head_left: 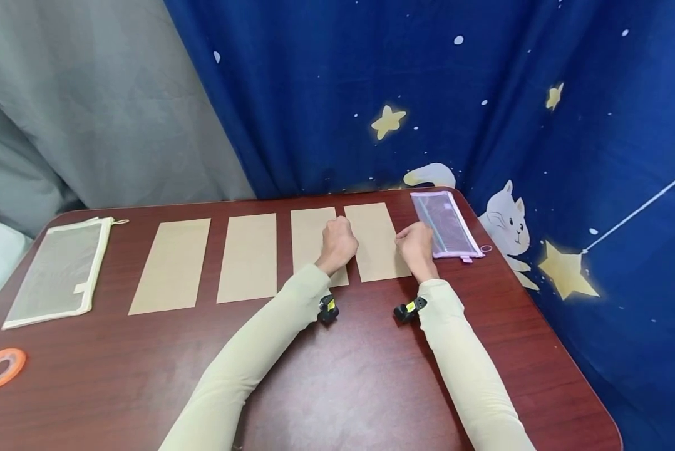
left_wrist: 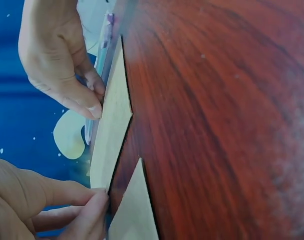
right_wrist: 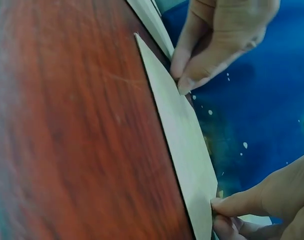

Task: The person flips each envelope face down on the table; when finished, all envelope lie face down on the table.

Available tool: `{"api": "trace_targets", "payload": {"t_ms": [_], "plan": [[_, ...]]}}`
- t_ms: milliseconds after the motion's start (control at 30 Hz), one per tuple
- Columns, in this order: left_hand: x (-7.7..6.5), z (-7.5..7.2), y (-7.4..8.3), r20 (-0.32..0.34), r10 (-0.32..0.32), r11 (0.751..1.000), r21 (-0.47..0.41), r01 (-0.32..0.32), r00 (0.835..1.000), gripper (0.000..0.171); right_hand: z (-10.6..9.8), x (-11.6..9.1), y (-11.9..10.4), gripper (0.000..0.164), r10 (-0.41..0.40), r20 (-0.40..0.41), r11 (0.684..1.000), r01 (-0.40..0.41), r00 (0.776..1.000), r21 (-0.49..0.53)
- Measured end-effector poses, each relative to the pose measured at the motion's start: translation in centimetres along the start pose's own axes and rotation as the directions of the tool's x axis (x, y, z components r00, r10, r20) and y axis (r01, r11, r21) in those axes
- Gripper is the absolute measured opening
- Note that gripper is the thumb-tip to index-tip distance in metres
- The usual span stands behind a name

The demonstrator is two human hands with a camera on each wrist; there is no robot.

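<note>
Four light-brown paper sheets lie in a row on the table; I handle the rightmost paper sheet [head_left: 376, 241]. My left hand [head_left: 337, 244] pinches that sheet's left edge between thumb and fingertips, and in the left wrist view the same hand [left_wrist: 46, 205] is at the lower left. On the opposite side my right hand [head_left: 416, 247] pinches the right edge; the right wrist view has this hand [right_wrist: 272, 210] at the lower right. The sheet [right_wrist: 179, 130] lies flat or nearly so. Partly behind my left hand is a neighbouring paper sheet [head_left: 309, 235].
Beyond my right hand lies a purple mesh zip pouch [head_left: 453, 225]. Farther left are two more paper sheets, a near one [head_left: 248, 260] and a far one [head_left: 171, 266], then a cream mesh zip pouch [head_left: 61, 269]. An orange ring-shaped roll [head_left: 16, 362] sits at the left. Curtains [head_left: 326, 94] hang behind the table.
</note>
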State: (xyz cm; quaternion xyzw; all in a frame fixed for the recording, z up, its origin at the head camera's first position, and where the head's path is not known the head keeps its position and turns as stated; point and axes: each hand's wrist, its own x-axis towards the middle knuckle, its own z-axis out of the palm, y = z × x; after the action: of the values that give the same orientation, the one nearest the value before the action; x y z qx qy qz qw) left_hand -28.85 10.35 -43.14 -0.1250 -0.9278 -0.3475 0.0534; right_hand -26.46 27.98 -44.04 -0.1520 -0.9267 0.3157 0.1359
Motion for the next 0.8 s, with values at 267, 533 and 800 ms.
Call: {"api": "trace_targets", "payload": {"t_ms": [267, 533, 800], "plan": [[0.4, -0.3, -0.6, -0.021, -0.017, 1.0, -0.002, 0.017, 1.0, 0.042, 0.5, 0.2, -0.4, 0.018, -0.026, -0.024, 1.0, 0.026, 0.999, -0.001], [0.2, -2.9, -0.1, 0.05, -0.147, 0.947, -0.28, 0.155, 0.988, 0.015, -1.8, 0.9, 0.6, 0.027, -0.179, 0.094, 0.982, 0.183, 0.979, -0.045], [0.3, -8.2, -1.4, 0.189, -0.077, 0.989, -0.107, 0.099, 0.979, 0.036, -5.2, 2.7, -0.1, 0.055, -0.389, 0.289, 0.891, 0.437, 0.875, -0.125]]}}
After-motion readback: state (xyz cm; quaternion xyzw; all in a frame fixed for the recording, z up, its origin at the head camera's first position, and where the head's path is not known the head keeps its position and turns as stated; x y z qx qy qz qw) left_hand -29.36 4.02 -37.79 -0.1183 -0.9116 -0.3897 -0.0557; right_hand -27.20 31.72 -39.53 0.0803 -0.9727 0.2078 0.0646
